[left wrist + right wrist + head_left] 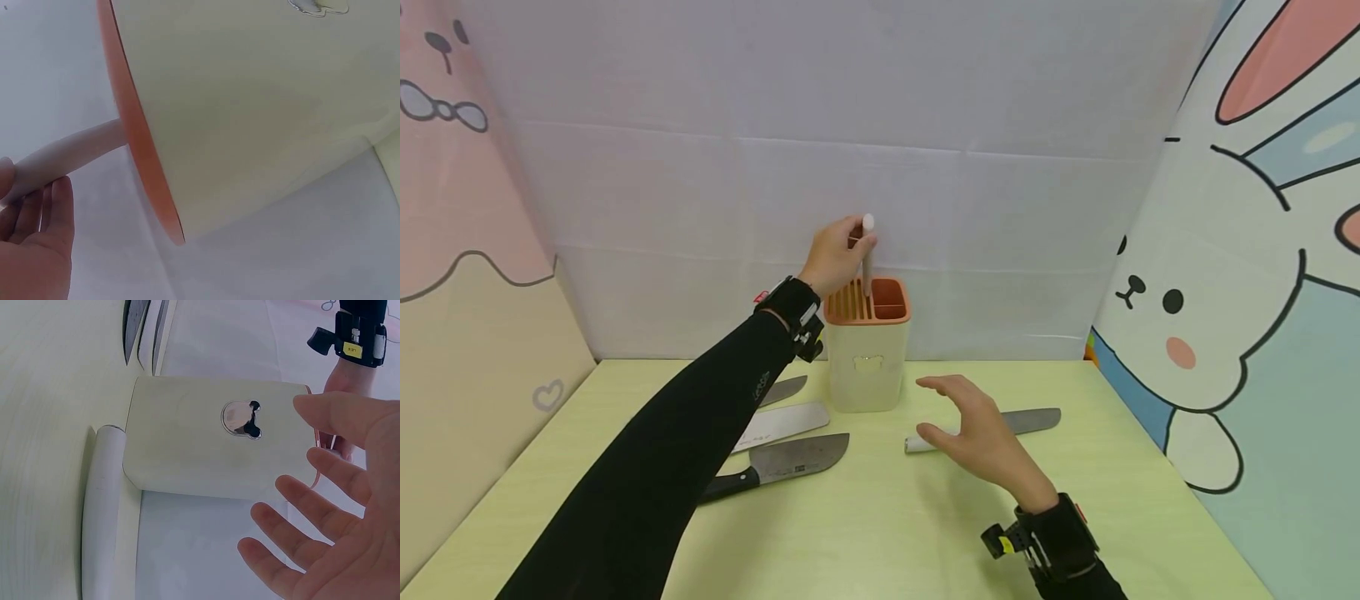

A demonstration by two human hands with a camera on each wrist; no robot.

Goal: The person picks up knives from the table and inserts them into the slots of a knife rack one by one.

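A cream knife holder [867, 375] with an orange slotted top [850, 304] stands upright against the back wall. My left hand [837, 258] grips a white knife handle [867, 265] that stands upright in the holder's top; any blade is hidden inside. The left wrist view shows my fingers [60, 206] around that handle [81, 150], just outside the orange rim. My right hand [979, 435] holds nothing, its fingers spread apart. Below it in the head view lies a white-handled knife [1032, 420], its blade toward the right.
Left of the holder lie a black-handled wide knife [797, 458], a white flat blade or sheath [786, 423] and another grey blade [786, 390]. My left sleeve covers parts of them. A white sheet [700, 208] hangs behind the pale table [850, 533]; cartoon-printed sheets flank it.
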